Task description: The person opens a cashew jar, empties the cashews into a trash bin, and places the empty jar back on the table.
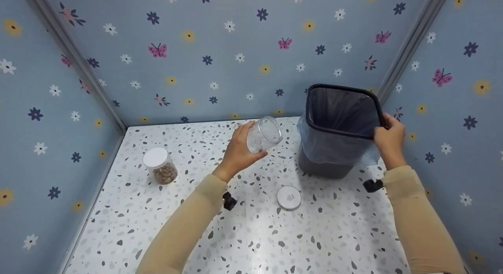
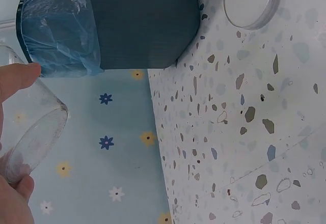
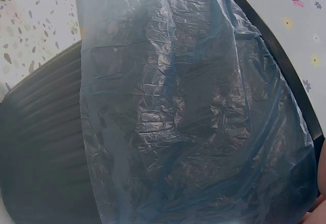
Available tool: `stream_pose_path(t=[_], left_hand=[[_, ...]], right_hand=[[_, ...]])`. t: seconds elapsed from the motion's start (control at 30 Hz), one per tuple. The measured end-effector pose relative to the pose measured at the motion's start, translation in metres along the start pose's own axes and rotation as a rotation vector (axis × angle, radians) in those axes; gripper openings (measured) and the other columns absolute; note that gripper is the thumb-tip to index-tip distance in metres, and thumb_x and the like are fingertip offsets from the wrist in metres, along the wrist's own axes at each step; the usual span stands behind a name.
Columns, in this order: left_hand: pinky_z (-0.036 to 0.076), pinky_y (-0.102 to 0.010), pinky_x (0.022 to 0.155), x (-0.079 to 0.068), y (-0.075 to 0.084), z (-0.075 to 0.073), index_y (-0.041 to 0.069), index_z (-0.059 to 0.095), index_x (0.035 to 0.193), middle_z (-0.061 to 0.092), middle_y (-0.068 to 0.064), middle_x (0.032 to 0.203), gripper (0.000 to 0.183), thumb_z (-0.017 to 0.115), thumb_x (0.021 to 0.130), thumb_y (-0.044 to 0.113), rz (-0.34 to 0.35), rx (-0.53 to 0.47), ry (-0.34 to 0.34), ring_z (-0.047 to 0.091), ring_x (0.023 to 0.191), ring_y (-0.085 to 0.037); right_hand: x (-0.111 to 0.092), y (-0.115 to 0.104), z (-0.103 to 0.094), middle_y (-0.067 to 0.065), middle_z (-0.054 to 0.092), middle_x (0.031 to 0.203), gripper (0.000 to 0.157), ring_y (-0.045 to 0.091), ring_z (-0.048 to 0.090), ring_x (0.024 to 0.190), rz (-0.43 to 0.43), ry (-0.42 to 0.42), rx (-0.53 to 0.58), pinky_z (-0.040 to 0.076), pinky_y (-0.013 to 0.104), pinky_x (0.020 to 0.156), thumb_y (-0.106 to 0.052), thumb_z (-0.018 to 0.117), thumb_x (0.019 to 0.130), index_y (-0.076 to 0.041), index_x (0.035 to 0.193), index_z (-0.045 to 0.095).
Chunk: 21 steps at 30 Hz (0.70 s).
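Note:
My left hand (image 1: 238,151) grips a clear, see-through jar (image 1: 264,134) with no lid on it, tilted with its mouth toward the right. In the left wrist view, fingers and thumb wrap round the jar (image 2: 43,132). My right hand (image 1: 390,139) holds the black rim at the right front corner of a dark grey trash can (image 1: 324,168). A thin bluish bag (image 1: 340,146) lines the can and folds over its outside; in the right wrist view the bag (image 3: 193,112) fills most of the picture. A round white lid (image 1: 289,197) lies on the table between the forearms.
On the left of the speckled white table (image 1: 129,215) stands a white-lidded jar (image 1: 160,166) with brown, nut-like pieces inside. Flower-patterned panels (image 1: 235,42) close off the back and both sides. The can stands close to the back and right panels.

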<state>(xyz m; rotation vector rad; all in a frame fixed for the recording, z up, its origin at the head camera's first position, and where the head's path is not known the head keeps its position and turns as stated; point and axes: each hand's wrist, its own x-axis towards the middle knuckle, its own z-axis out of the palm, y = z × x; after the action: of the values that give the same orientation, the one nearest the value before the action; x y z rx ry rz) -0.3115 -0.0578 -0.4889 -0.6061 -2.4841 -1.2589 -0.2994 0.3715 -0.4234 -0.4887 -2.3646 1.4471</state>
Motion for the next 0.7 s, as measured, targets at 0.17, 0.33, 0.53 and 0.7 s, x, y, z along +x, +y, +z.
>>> stream_pose_path(t=[0.17,0.33,0.53,0.7], left_hand=[[0.051,-0.058,0.117,-0.006,-0.006,0.0,0.005,0.046,0.161,0.054,-0.019,0.157,0.099,0.098,0.079,0.023,-0.044,0.014,-0.009,0.057,0.142,-0.039],[0.049,-0.058,0.12,-0.012,-0.012,0.0,0.004,0.046,0.161,0.053,-0.02,0.158,0.098,0.098,0.079,0.02,-0.053,-0.01,-0.001,0.055,0.143,-0.041],[0.05,-0.058,0.119,-0.019,-0.021,0.002,0.005,0.045,0.162,0.053,-0.02,0.158,0.099,0.098,0.079,0.02,-0.077,-0.006,0.003,0.056,0.142,-0.041],[0.051,-0.059,0.117,-0.026,-0.027,0.002,0.005,0.046,0.161,0.054,-0.02,0.156,0.098,0.098,0.079,0.02,-0.093,-0.004,0.002,0.057,0.141,-0.042]], right_hand=[[0.001,0.001,-0.001,0.019,0.048,0.167,0.067,0.032,0.048,0.153,-0.006,0.0,0.004,0.04,0.04,0.127,0.001,0.039,0.101,-0.004,0.168,0.038],[0.0,0.002,-0.001,0.019,0.048,0.167,0.066,0.031,0.048,0.153,-0.009,-0.003,0.01,0.041,0.039,0.127,0.0,0.039,0.102,-0.003,0.168,0.038],[-0.003,0.002,-0.001,0.019,0.05,0.166,0.064,0.029,0.049,0.151,-0.019,0.0,0.018,0.042,0.038,0.125,0.0,0.039,0.103,-0.003,0.167,0.04],[-0.002,0.002,0.0,0.018,0.052,0.164,0.063,0.029,0.051,0.149,-0.022,0.008,0.01,0.044,0.037,0.123,0.0,0.04,0.103,-0.004,0.166,0.043]])
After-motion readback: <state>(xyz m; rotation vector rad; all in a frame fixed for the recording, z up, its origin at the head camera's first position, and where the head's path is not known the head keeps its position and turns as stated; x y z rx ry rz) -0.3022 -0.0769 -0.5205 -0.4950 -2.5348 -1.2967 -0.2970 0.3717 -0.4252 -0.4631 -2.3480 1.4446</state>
